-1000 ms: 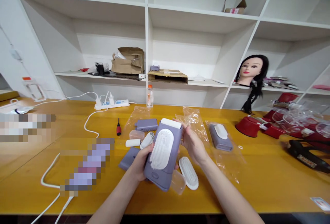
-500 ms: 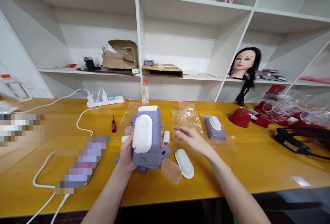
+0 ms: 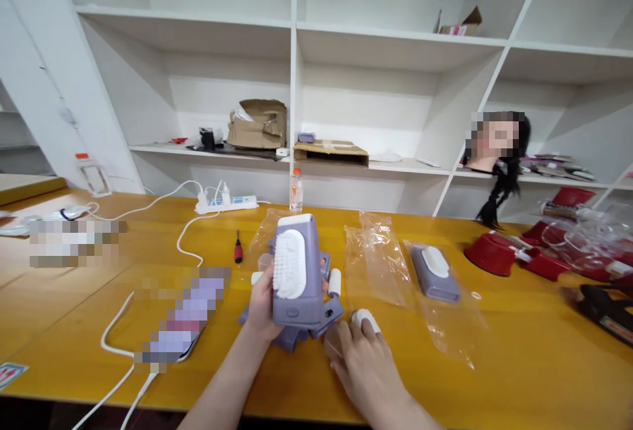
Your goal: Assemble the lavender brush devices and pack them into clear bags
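Observation:
My left hand (image 3: 262, 305) grips a purple device (image 3: 310, 252) with a white bristled pad (image 3: 289, 264) on its face, held up over the table. Under it lie purple parts (image 3: 291, 337) and a white cylinder (image 3: 335, 281). My right hand (image 3: 368, 361) is down over a white oval brush (image 3: 364, 319) and a clear plastic cover (image 3: 335, 343), fingers bent over the brush; the fingertips' grip is partly hidden. A second purple device (image 3: 438, 278) with a white oval top lies on a clear bag to the right.
A red screwdriver (image 3: 238, 247), power strip (image 3: 230, 204) and blurred-out tablet (image 3: 188, 318) are left. Clear bags (image 3: 378, 258) lie mid-table, red containers (image 3: 492, 253) and a black tool (image 3: 606, 308) right. Behind, shelves hold cardboard (image 3: 331, 151) and a black-haired mannequin head (image 3: 494, 143).
My right hand has moved down from above the bags onto the white oval brush and clear cover. My left hand still holds the purple device. The camera view has shifted.

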Demonstrator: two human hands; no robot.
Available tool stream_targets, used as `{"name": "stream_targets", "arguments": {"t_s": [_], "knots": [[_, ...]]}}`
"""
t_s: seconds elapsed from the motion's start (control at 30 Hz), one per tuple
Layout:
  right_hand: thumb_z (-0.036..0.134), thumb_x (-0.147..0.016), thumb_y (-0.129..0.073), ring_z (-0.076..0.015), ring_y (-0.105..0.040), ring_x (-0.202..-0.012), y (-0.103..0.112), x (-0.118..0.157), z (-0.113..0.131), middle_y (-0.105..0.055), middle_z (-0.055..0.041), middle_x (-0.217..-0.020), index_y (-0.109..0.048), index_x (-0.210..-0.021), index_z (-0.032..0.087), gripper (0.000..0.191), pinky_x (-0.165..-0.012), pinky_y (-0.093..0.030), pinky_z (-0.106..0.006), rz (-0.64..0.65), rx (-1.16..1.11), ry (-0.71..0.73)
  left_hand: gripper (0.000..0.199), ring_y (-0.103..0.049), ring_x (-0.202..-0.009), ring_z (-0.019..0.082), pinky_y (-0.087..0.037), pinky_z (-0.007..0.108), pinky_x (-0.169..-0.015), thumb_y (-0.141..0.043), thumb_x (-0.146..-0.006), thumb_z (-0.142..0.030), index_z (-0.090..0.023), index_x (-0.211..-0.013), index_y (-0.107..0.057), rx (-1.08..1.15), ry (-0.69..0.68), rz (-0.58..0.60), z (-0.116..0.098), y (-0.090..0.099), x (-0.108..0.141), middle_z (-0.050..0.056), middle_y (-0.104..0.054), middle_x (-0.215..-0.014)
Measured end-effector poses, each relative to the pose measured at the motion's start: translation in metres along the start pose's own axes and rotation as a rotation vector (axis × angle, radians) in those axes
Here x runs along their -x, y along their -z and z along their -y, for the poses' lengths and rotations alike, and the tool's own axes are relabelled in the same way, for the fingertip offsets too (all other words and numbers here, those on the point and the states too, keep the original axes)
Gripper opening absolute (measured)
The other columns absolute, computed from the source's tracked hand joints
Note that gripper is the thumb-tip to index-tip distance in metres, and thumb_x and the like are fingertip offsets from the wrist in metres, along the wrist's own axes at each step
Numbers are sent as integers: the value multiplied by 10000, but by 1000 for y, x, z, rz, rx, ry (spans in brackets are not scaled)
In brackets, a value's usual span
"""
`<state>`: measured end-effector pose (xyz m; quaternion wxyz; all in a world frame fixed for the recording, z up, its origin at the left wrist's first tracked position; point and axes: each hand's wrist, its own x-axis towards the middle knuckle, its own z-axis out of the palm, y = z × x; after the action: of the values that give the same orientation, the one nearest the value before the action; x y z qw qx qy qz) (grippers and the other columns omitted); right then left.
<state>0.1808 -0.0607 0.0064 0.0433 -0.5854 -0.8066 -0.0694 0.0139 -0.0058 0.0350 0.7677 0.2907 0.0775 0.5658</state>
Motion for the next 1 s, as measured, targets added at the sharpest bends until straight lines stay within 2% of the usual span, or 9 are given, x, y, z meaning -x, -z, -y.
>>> {"name": "stream_targets", "arguments": {"t_s": [0.1,0.23,0.33,0.43,0.47,0.53,0.63,0.83,1.0], "knots": [[147,-704,-574,-296,-594,-877,6,2,-8,-655,-122,-888,-590,-934,170,232,-692,-454,-361,18,-85,3,463,-654,-867,315,-458,477,-849,-423,-842,-443,-122,-1103,-631,-17,34,37,2,2,0,143,-661,-1077],[263,-756,-525,-209,-609,-652,43,5,-35,-653,-57,-742,-545,-848,186,121,-552,-396,-276,60,-375,-28,478,-648,-894,326,-442,479,-871,-493,-805,-437,-122,-1149,-597,-40,92,18,3,3,3,148,-643,-1119],[396,-821,-465,-170,-561,-587,74,-16,-58,-606,-22,-669,-509,-787,200,204,-518,-359,-261,-173,-537,-91,503,-647,-900,318,-456,448,-858,-547,-775,-409,-114,-1181,-566,-94,131,-73,7,4,3,148,-660,-1080],[398,-819,-484,-157,-569,-677,89,-51,-68,-608,-43,-837,-496,-972,195,255,-555,-402,-252,-549,-820,-78,536,-659,-851,288,-487,386,-792,-629,-724,-358,-129,-1200,-544,-186,146,-165,13,4,3,126,-687,-1006],[383,-818,-493,-149,-575,-698,89,-62,-67,-605,-51,-912,-492,-1031,196,284,-579,-421,-252,-564,-907,-15,552,-661,-838,276,-493,362,-770,-655,-705,-336,-138,-1207,-537,-216,143,-178,15,5,3,114,-693,-982],[359,-823,-496,-132,-567,-655,87,-76,-63,-601,-45,-917,-515,-1078,199,302,-550,-419,-241,-499,-980,97,585,-662,-825,258,-493,331,-750,-682,-685,-303,-155,-1227,-520,-266,150,-177,18,6,3,95,-699,-951],[325,-838,-489,-119,-542,-614,83,-82,-58,-604,-31,-874,-553,-1109,204,303,-531,-403,-237,-443,-912,174,610,-659,-826,249,-487,320,-742,-679,-692,-305,-170,-1256,-493,-317,186,-152,21,7,3,88,-696,-944],[332,-877,-456,-179,-595,-879,84,-82,-63,-648,-51,-1004,-586,-1116,210,298,-728,-452,-290,-452,-839,254,678,-634,-882,240,-461,281,-716,-713,-649,-327,-184,-1268,-476,-379,234,-91,22,12,6,88,-679,-991],[300,-905,-413,-182,-586,-988,86,-82,-67,-647,-44,-1081,-595,-1095,219,276,-857,-440,-333,-370,-806,427,634,-635,-837,203,-441,247,-676,-695,-674,-331,-196,-1256,-484,-392,277,-23,21,12,6,82,-678,-983]]}}
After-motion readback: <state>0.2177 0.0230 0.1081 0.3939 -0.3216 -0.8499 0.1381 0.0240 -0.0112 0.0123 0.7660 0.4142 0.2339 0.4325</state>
